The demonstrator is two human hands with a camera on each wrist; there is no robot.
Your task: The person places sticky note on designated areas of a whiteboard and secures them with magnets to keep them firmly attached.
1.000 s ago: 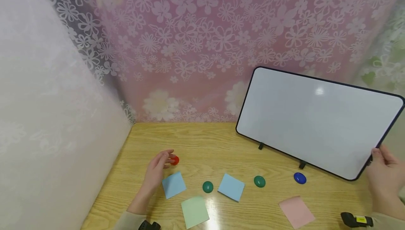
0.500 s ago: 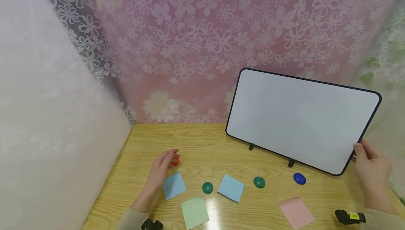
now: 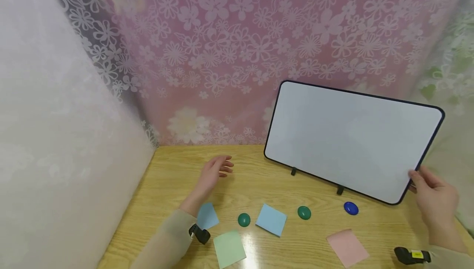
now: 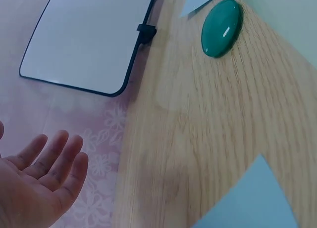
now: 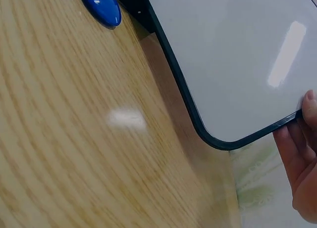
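A whiteboard (image 3: 352, 141) with a black frame stands tilted on small black feet at the right of the table. My right hand (image 3: 435, 195) pinches its right edge, thumb on the white face and fingers behind, as the right wrist view also shows. To the left of the board, my left hand (image 3: 214, 170) hovers over the back of the table with relaxed fingers. Its palm is bare in the left wrist view. The red magnet seen earlier is out of sight. In front of the board lie a blue magnet (image 3: 351, 208) and a green magnet (image 3: 304, 212).
Another green magnet (image 3: 244, 219) lies near a blue sticky note (image 3: 271, 220). A second blue note (image 4: 252, 203) is partly under my left forearm in the head view. A green note (image 3: 229, 249) and a pink note (image 3: 347, 247) lie nearer. Flowered cloth (image 3: 222, 55) hangs behind the table.
My left hand has left the spot by the red magnet and moved right and farther back. The whiteboard shifted left with my right hand, then stayed almost still.
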